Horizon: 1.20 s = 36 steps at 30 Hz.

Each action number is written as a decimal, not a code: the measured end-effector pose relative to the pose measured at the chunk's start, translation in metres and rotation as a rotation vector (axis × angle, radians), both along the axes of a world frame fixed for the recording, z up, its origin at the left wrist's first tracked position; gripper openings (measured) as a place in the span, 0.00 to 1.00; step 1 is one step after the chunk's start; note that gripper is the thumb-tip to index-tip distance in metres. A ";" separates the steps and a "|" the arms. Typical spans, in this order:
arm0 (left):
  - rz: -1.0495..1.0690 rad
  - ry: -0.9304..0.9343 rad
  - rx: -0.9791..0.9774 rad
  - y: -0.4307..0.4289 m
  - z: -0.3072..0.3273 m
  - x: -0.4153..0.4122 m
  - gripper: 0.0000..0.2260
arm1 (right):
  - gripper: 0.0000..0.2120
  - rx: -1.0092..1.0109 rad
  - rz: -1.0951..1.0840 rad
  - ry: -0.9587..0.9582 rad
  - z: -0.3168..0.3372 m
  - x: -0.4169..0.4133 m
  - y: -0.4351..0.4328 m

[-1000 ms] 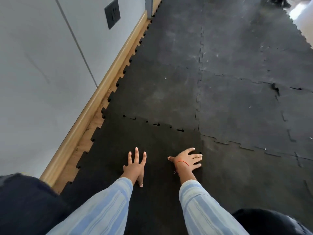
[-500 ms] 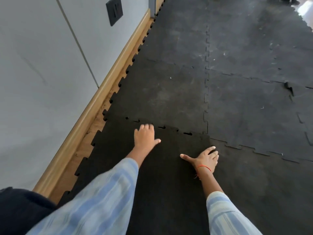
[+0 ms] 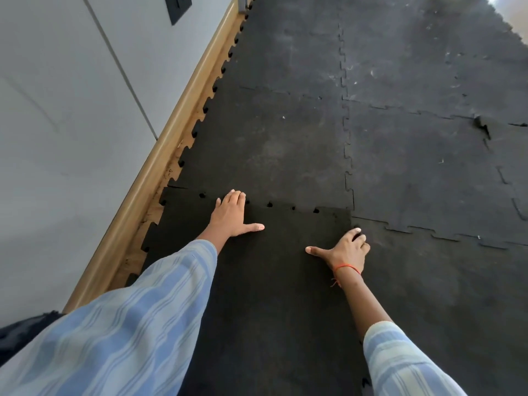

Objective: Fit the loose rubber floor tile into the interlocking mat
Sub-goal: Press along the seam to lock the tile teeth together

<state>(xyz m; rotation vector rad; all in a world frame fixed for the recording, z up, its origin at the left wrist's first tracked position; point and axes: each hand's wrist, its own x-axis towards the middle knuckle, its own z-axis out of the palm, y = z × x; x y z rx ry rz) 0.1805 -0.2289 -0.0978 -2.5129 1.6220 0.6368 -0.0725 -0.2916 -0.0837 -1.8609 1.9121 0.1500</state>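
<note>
The loose rubber tile (image 3: 274, 281) is darker black than the rest and lies in the near left part of the mat. Its far edge meets the neighbouring grey tile (image 3: 271, 150) along a toothed seam with several small open gaps. My left hand (image 3: 233, 214) lies flat on that far seam, fingers together over the joint and thumb spread to the right. My right hand (image 3: 347, 250) rests near the tile's right edge with its fingertips curled over the seam there. Neither hand holds anything.
The interlocking mat (image 3: 428, 167) stretches ahead and to the right. A wooden skirting board (image 3: 160, 164) and a grey wall (image 3: 71, 124) with a dark socket plate (image 3: 178, 7) run along the left. One seam corner is lifted at the far right (image 3: 483, 124).
My left hand has slid forward from mid-tile to the far seam. My right hand has shifted to the tile's right edge. The view has moved closer.
</note>
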 end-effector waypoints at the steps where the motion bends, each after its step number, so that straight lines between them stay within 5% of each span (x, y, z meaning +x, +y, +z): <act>1: -0.013 0.018 0.012 0.004 -0.003 0.001 0.50 | 0.64 0.004 -0.011 -0.012 0.000 0.001 0.004; 11: 0.000 0.089 -0.010 0.005 -0.010 0.001 0.50 | 0.59 -0.032 -0.054 -0.020 -0.008 -0.007 0.017; 17: 0.001 0.151 -0.025 0.003 -0.005 0.016 0.49 | 0.61 -0.067 0.343 0.002 0.004 0.016 -0.033; 20: 0.201 0.042 0.005 0.016 -0.009 0.019 0.54 | 0.62 0.057 0.510 0.053 -0.002 0.018 -0.049; 36: 0.221 0.023 -0.021 0.018 -0.017 -0.009 0.53 | 0.63 0.004 0.522 0.042 -0.017 0.001 -0.045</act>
